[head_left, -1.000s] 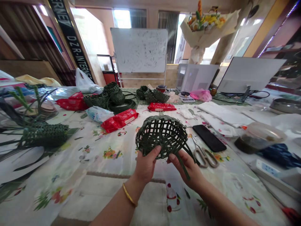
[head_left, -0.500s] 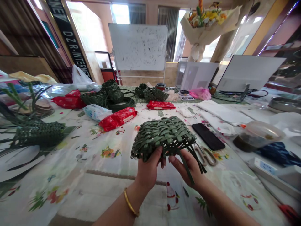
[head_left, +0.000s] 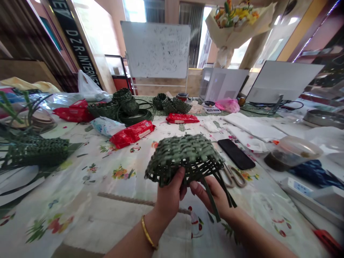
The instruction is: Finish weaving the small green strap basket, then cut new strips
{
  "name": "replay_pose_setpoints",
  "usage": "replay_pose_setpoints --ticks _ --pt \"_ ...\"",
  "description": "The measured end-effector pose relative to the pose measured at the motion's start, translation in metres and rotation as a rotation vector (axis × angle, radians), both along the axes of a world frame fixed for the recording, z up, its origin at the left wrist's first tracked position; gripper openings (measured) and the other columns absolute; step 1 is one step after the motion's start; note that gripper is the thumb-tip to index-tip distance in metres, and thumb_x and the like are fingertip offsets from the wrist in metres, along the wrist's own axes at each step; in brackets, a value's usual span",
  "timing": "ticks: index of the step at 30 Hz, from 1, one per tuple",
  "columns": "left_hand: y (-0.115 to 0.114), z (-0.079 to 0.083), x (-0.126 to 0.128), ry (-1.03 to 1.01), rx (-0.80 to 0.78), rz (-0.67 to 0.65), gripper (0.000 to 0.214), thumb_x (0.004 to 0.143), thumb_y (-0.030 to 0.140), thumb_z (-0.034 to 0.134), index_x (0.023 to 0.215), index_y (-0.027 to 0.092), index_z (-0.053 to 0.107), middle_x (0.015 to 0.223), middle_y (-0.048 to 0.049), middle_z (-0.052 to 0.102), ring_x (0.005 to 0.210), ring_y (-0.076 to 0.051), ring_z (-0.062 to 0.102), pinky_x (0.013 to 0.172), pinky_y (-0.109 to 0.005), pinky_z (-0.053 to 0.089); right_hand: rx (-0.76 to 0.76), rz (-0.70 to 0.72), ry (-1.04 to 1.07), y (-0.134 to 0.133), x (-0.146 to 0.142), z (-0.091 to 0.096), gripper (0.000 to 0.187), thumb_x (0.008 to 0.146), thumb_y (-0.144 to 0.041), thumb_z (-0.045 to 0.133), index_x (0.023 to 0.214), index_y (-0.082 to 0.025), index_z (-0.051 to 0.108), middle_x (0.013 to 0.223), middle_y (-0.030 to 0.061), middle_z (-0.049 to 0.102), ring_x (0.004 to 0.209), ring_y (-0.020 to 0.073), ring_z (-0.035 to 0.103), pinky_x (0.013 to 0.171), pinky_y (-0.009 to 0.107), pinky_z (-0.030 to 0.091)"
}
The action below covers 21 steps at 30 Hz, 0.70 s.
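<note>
A dark green woven basket (head_left: 185, 152) is held above the table, tilted so its woven side faces up and its lattice edge faces me. My left hand (head_left: 170, 190) is closed on its near edge, thumb on the weave and the other fingers mostly hidden beneath. At the basket's right end my right hand (head_left: 212, 195) is closed too, its fingers under the edge among loose hanging strips (head_left: 212, 200). Beige-handled scissors (head_left: 235, 176) lie just beyond my right hand, beside a black phone (head_left: 236, 154).
Red packets (head_left: 133, 133) and several woven baskets (head_left: 122, 104) stand toward the back. Another unfinished woven piece (head_left: 37, 152) is at left. A plastic tub of dark liquid (head_left: 292, 154) and a power strip (head_left: 303, 190) are at right. A cloth (head_left: 129, 222) lies in front.
The basket has tipped a little, showing more of its open lattice edge, and its left end sits slightly lower. Both hands keep hold. The whole view has shifted slightly.
</note>
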<state>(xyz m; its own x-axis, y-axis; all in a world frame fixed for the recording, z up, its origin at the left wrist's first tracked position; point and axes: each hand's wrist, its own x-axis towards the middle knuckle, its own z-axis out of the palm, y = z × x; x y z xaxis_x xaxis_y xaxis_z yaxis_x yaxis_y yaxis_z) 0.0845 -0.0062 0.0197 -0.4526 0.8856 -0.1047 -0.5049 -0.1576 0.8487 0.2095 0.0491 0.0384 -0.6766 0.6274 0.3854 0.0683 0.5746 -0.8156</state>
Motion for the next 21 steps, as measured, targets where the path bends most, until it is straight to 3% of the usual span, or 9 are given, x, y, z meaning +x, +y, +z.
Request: replay_pose_setpoints --ticks 4,9,13,18,21 --pt "0.001 0.000 0.000 0.012 -0.007 0.040 0.037 0.074 0.043 0.067 0.062 0.017 0.045 0.045 0.0093 0.039 0.029 -0.002 0.031 0.027 -0.015 0.021 0.019 0.065 -0.019 0.006 0.004 -0.004 0.026 0.087 -0.042 0.052 0.096 -0.020 0.063 0.083 0.0041 0.065 0.078 0.0197 0.060 0.075 0.032 0.051" --pt "0.000 0.000 0.002 0.049 -0.007 0.018 0.039 0.076 0.046 0.064 0.060 0.017 0.043 0.041 0.0102 0.034 0.025 -0.003 0.030 0.025 -0.015 0.020 0.041 -0.058 -0.018 0.009 0.005 -0.016 0.026 0.090 -0.038 0.049 0.109 -0.023 0.059 0.101 0.0064 0.066 0.096 0.0233 0.060 0.086 0.035 0.048" --pt "-0.002 -0.002 0.003 0.122 -0.031 0.019 0.042 0.076 0.049 0.063 0.058 0.017 0.043 0.040 0.0092 0.035 0.026 -0.003 0.033 0.025 -0.014 0.022 0.178 0.041 -0.075 0.013 0.009 -0.016 0.034 0.088 -0.040 0.051 0.118 -0.024 0.054 0.102 0.0071 0.065 0.096 0.0244 0.060 0.086 0.036 0.049" --pt "-0.002 -0.004 0.004 0.094 -0.026 0.024 0.039 0.077 0.048 0.062 0.062 0.018 0.044 0.042 0.0098 0.035 0.026 -0.003 0.032 0.025 -0.014 0.023 0.175 0.070 -0.062 0.014 0.010 -0.014 0.030 0.088 -0.034 0.052 0.117 -0.024 0.052 0.105 0.0072 0.063 0.094 0.0226 0.060 0.085 0.037 0.048" --pt "-0.001 -0.002 0.005 0.060 -0.011 0.022 0.038 0.077 0.047 0.064 0.063 0.018 0.044 0.043 0.0099 0.036 0.026 -0.002 0.031 0.025 -0.014 0.024 0.148 0.043 -0.073 0.011 0.007 -0.012 0.018 0.090 -0.031 0.049 0.103 -0.021 0.057 0.095 0.0058 0.064 0.087 0.0209 0.060 0.081 0.035 0.049"
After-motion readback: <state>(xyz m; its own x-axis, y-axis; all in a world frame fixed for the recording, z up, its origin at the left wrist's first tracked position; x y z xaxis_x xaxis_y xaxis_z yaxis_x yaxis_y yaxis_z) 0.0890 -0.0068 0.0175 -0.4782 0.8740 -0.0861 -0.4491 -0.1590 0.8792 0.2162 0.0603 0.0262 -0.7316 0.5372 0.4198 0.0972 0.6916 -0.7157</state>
